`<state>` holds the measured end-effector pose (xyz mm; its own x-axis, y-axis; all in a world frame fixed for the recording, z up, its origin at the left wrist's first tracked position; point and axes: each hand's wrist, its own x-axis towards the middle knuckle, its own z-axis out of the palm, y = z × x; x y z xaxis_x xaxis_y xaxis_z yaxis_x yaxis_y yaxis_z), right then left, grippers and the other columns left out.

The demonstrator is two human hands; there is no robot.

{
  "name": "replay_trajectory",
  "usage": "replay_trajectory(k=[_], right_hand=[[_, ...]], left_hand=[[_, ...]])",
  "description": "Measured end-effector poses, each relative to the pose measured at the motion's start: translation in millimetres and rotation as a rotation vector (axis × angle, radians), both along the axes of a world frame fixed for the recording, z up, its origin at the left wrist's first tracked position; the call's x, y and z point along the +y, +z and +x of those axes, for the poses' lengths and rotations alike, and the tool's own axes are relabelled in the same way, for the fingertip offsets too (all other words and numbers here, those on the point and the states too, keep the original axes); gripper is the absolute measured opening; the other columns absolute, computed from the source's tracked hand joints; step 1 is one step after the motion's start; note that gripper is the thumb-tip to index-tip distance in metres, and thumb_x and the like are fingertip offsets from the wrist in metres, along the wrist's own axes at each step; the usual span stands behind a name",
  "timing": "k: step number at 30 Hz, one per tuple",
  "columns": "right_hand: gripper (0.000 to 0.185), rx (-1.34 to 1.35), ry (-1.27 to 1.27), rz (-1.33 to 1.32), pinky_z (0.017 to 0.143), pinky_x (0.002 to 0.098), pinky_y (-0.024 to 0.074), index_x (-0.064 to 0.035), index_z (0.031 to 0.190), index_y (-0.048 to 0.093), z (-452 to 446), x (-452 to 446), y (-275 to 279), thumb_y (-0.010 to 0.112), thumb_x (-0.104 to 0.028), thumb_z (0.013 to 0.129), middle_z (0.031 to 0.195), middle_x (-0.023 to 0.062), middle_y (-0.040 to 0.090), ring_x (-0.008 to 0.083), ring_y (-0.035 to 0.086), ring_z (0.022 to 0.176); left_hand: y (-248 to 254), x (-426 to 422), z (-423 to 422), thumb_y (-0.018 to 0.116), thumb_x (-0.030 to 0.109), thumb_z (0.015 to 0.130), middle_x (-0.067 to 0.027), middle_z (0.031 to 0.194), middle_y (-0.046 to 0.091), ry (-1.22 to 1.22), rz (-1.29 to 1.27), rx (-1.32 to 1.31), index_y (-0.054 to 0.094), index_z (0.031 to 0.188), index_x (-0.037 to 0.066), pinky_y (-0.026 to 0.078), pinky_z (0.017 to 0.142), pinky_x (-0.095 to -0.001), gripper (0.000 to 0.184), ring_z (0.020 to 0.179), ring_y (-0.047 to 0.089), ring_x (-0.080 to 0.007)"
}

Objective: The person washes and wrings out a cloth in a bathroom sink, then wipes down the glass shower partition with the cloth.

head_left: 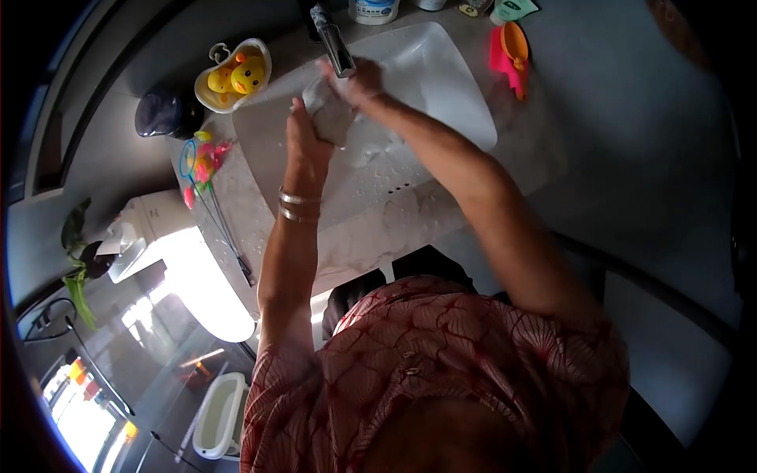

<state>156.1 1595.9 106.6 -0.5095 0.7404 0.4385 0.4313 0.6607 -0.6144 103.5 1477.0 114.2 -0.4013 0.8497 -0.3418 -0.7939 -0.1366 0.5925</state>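
Out left of my grip: yellow toy duck (250,76) | my left hand (310,142): grasping the pale cloth-like item (330,114), between my palms | just above: faucet (337,53) | my right hand (362,84): against it, blurred, can't tell if clenched | beneath: white sink (449,94) | farther right: orange scoop (514,41)

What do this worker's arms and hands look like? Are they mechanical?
No, they're a person's. The left hand and right hand are ungloved. Two silvery bangles circle the left wrist; none shows on the right. Short sleeves in pinkish red with a darker, fan-like pattern leave the forearms bare. Blur hides finer finger details.
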Motion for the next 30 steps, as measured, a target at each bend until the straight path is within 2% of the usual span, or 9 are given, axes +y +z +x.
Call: replay_trajectory(k=[8, 11, 16, 17, 19, 23, 25, 27, 30], right_hand=[[0.030, 0.257, 0.329, -0.735, 0.067, 0.0315, 0.0473, -0.0032, 0.081, 0.057, 26, -65, 41, 0.070, -0.026, 0.066, 0.081, 0.0084, 0.061, 0.0177, 0.059, 0.073], [0.032, 0.262, 0.293, -0.046, 0.075, 0.0373, 0.0455, -0.0028, 0.084, 0.054, 14, -105, 10, 0.066, -0.027, 0.067, 0.080, 0.0160, 0.060, 0.0293, 0.059, 0.077], [0.025, 0.078, 0.258, 0.027, 0.065, 0.0405, 0.0472, -0.0072, 0.085, 0.050, 19, -18, -4, 0.063, -0.023, 0.070, 0.075, 0.0126, 0.060, 0.0292, 0.060, 0.073], [0.024, -0.087, 0.179, 0.050, 0.064, 0.0398, 0.0477, -0.0081, 0.086, 0.051, 23, 10, -11, 0.062, -0.022, 0.070, 0.074, 0.0117, 0.060, 0.0285, 0.060, 0.072], [0.025, -0.022, 0.235, -0.176, 0.064, 0.0395, 0.0476, -0.0082, 0.087, 0.051, 27, -16, -1, 0.062, -0.023, 0.070, 0.073, 0.0120, 0.060, 0.0293, 0.060, 0.072], [0.030, 0.092, 0.322, -0.218, 0.065, 0.0413, 0.0468, -0.0096, 0.095, 0.053, 15, -55, 16, 0.061, -0.026, 0.071, 0.077, 0.0148, 0.061, 0.0340, 0.059, 0.074], [0.032, 0.018, 0.000, -0.586, 0.066, 0.0418, 0.0467, -0.0068, 0.093, 0.052, 23, -25, 36, 0.060, -0.029, 0.072, 0.077, 0.0151, 0.062, 0.0348, 0.059, 0.072], [0.032, 0.034, 0.028, -0.286, 0.068, 0.0408, 0.0469, -0.0041, 0.091, 0.054, 24, 1, 12, 0.058, -0.031, 0.074, 0.081, 0.0151, 0.061, 0.0336, 0.059, 0.075], [0.023, 0.608, 0.316, -1.159, 0.063, 0.0353, 0.0473, -0.0035, 0.089, 0.056, 21, 4, 13, 0.058, -0.022, 0.076, 0.083, 0.0101, 0.058, 0.0228, 0.057, 0.073]], left_hand=[[-31, -12, 5, 0.032, 0.060, 0.083, -0.0154, 0.120, 0.042, -0.200, 0.360, -0.250, 0.039, 0.120, 0.015, 0.027, 0.090, -0.0643, 0.059, 0.108, 0.041, -0.0421], [-75, -10, -19, 0.039, 0.063, 0.079, -0.0146, 0.115, 0.045, -0.379, 0.684, -0.310, 0.043, 0.113, 0.010, 0.031, 0.090, -0.0609, 0.063, 0.106, 0.044, -0.0360], [29, -8, 12, 0.049, 0.023, 0.084, -0.0150, 0.102, 0.054, -0.526, -0.647, 1.648, 0.050, 0.111, 0.006, 0.043, 0.080, -0.0366, 0.032, 0.097, 0.052, -0.0214], [20, -4, 11, 0.049, 0.023, 0.084, -0.0150, 0.102, 0.054, -0.528, -0.645, 1.650, 0.050, 0.111, 0.006, 0.043, 0.080, -0.0366, 0.032, 0.097, 0.052, -0.0214], [-27, 7, 2, 0.046, 0.024, 0.085, -0.0153, 0.103, 0.053, -0.091, 0.136, 0.092, 0.050, 0.110, 0.004, 0.045, 0.080, -0.0367, 0.032, 0.095, 0.053, -0.0242], [-52, -2, -19, 0.043, 0.034, 0.087, -0.0168, 0.103, 0.053, 0.046, 0.121, 0.213, 0.049, 0.107, 0.000, 0.046, 0.079, -0.0397, 0.039, 0.094, 0.054, -0.0261], [18, -14, 3, 0.044, 0.044, 0.086, -0.0161, 0.102, 0.053, -0.283, -0.459, 1.839, 0.046, 0.109, 0.001, 0.046, 0.082, -0.0395, 0.049, 0.097, 0.054, -0.0267], [42, -8, 16, 0.050, 0.049, 0.081, -0.0193, 0.099, 0.056, -0.234, -0.171, 0.205, 0.050, 0.106, -0.001, 0.045, 0.081, -0.0369, 0.056, 0.097, 0.056, -0.0268], [56, -6, 5, 0.053, 0.041, 0.080, -0.0223, 0.094, 0.059, -0.183, -0.431, 1.033, 0.056, 0.102, -0.001, 0.045, 0.079, -0.0379, 0.047, 0.096, 0.057, -0.0294]])
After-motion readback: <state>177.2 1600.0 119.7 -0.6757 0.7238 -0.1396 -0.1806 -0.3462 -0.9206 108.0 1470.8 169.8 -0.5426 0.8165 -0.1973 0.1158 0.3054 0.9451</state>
